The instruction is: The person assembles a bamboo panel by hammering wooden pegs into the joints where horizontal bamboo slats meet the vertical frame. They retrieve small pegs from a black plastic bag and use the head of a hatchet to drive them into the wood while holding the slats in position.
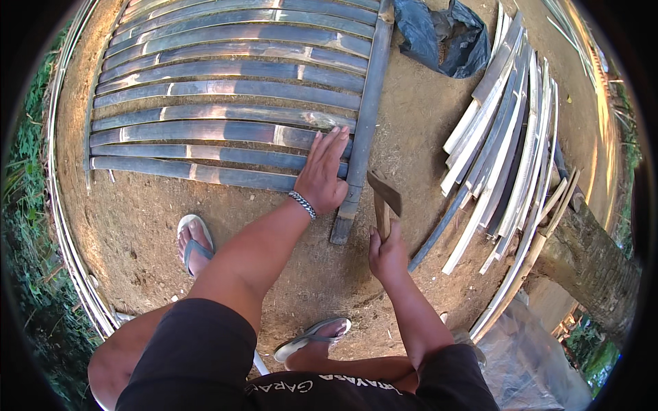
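Observation:
My left hand [325,166] lies flat near the right ends of the split bamboo slats [233,131], fingers stretched out and nothing in the grip. Those slats run side by side across to a thicker bamboo pole [364,120] along their right side. Just right of the pole's near end, my right hand [388,257] is closed round the wooden handle of a hatchet [386,194]. Its dark metal head is raised beside the pole, apart from it. Whether the slat ends are fixed under my left hand is hidden.
A pile of loose bamboo strips [504,144] lies to the right, with a log [589,264] beyond it. At the far right is a black plastic bag [445,38]. Clear plastic sheeting [524,356] lies at the near right. Long thin poles [58,198] edge the dirt ground at left.

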### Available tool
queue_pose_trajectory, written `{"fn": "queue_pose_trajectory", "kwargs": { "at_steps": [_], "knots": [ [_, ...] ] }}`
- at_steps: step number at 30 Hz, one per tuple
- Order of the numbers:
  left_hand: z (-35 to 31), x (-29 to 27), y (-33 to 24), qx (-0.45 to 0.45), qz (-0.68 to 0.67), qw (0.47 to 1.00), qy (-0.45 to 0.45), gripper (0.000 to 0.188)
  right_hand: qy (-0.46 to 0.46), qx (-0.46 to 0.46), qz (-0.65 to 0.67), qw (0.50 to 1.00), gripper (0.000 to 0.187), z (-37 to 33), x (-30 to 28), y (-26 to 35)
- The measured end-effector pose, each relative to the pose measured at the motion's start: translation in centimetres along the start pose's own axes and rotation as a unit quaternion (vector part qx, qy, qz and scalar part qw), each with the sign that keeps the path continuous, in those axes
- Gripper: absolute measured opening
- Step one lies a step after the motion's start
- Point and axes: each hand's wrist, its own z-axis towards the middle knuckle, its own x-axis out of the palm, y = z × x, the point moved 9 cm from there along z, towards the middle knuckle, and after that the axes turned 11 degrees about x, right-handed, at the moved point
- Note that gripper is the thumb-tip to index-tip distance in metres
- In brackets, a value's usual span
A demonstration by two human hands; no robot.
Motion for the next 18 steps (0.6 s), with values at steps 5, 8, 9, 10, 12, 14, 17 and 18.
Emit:
{"fn": "queue_pose_trajectory", "kwargs": {
  "at_steps": [5, 8, 9, 10, 12, 14, 17, 18],
  "knots": [
    [0.2, 0.4, 0.0, -0.033, -0.003, 0.999, 0.024, 0.090, 0.030, 0.007, 0.065, 0.997, 0.032, 0.9, 0.4, -2.3],
    [-0.1, -0.4, 0.3, -0.042, 0.017, 0.998, 0.031, 0.088, 0.117, 0.133, 0.314, 0.933, 0.035, -0.8, 1.3, -1.9],
    [0.2, -0.5, 0.0, -0.040, 0.023, 0.998, 0.036, 0.087, 0.096, 0.139, 0.325, 0.931, 0.036, -1.0, 1.5, -2.6],
    [0.3, -0.9, -0.2, -0.039, 0.033, 0.998, 0.043, 0.085, 0.079, 0.145, 0.338, 0.927, 0.037, -1.1, 2.0, -3.3],
    [-0.2, -2.8, -0.4, -0.063, 0.083, 0.994, 0.013, 0.085, 0.065, 0.163, 0.328, 0.928, 0.041, -1.2, 2.5, -4.7],
    [-1.8, -5.6, -0.6, -0.129, 0.135, 0.981, -0.043, 0.084, 0.037, 0.173, 0.271, 0.946, 0.047, -1.3, 2.9, -5.9],
    [-7.7, -10.6, 0.6, -0.234, 0.249, 0.912, -0.226, 0.083, -0.029, 0.164, 0.157, 0.973, 0.058, -1.2, 3.1, -6.1],
    [-9.4, -11.4, 1.1, -0.318, 0.204, 0.880, -0.288, 0.081, -0.053, 0.166, 0.148, 0.974, 0.061, -1.4, 3.3, -6.7]
  ]
}}
